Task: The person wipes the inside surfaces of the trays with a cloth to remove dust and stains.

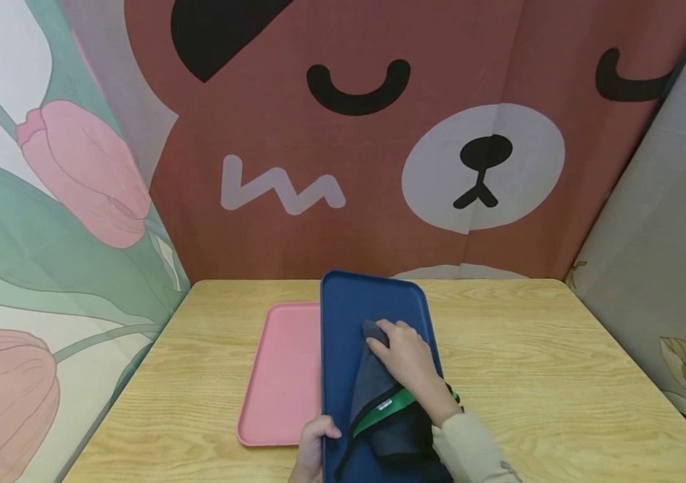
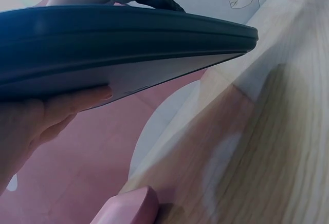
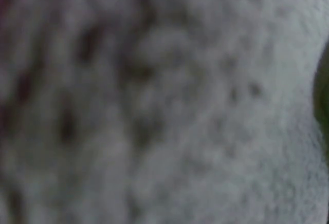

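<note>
1. Gripping the blue tray [image 1: 339, 308] by its left edge, the left hand [image 1: 317, 439] curls its thumb over the rim, holding it above the table [image 1: 530, 369].
2. The right hand [image 1: 406, 352] bunches a dark cloth [image 1: 370, 382] between thumb and fingers, against the tray's face.
3. The tray looks stiff, light and smooth, best held by its rim; the cloth seems soft, easily pinched.
4. Count: two trays, one blue, one pink [image 1: 285, 376]; one cloth.

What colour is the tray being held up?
The held tray is blue, clearest in the head view.
</note>
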The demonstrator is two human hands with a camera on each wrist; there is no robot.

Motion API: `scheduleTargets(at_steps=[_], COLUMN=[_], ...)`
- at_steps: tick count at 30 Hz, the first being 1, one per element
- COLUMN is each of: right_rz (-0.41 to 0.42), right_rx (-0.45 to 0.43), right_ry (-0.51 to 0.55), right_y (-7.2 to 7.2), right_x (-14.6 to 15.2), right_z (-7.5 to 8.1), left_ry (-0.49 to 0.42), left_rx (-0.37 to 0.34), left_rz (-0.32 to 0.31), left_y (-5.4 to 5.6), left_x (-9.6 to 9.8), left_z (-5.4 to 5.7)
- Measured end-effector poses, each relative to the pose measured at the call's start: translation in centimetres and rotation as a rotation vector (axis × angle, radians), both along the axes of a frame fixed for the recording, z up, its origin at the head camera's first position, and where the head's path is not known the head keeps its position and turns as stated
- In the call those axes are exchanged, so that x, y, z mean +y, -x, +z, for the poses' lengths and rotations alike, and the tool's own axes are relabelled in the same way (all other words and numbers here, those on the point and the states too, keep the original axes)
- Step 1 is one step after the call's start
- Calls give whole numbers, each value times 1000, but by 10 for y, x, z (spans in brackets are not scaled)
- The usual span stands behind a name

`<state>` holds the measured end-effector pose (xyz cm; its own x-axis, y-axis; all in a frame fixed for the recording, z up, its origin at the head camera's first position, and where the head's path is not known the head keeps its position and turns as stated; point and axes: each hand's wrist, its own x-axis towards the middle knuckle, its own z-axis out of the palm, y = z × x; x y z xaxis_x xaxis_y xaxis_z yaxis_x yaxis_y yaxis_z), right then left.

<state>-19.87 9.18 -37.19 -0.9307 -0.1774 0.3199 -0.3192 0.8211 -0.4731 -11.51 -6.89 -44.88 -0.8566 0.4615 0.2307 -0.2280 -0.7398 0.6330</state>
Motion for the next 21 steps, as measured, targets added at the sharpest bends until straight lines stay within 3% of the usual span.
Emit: scheduleTargets(at_steps=[8, 21], right_rz=[19, 47], right_rx=[12, 26], right_ry=[-8, -27], right_y=[-3, -10], right_x=[-9, -22], right_z=[3, 9], left_ry=[-60, -38], left_rx=[-9, -27], left_rz=[-37, -36], left_y=[-1, 1], left_x=[1, 4], left_z=[3, 0])
